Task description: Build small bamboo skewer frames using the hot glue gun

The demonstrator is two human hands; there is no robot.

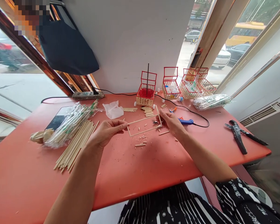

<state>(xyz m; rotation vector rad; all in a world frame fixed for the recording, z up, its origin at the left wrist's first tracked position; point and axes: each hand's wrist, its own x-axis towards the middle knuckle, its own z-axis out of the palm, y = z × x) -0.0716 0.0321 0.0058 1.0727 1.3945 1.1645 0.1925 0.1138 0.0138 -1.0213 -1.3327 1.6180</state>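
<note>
Counted around one rectangular frame of pale sticks: at least four red-and-cream stick baskets, overlapping, 12 to 2 o'clock. Two plastic-wrapped stick bundles, 9 and 2. One crumpled white tissue, 10. One blue-handled tool, 3. Loose pale sticks, 8: too overlapped to count.

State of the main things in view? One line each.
Stick frame: four-sided, held at both ends
Left hand: pinching the frame's left end
Right hand: pinching its right end
Loose sticks: unwrapped, piled
Left bundle: in clear plastic
Right bundle: in clear plastic
White sheet: crumpled
Black-handled tool: handles spread
Blue-handled tool: lying down
Leftmost basket: upright, red cup and dark rod inside
Dark bag: hanging
</note>
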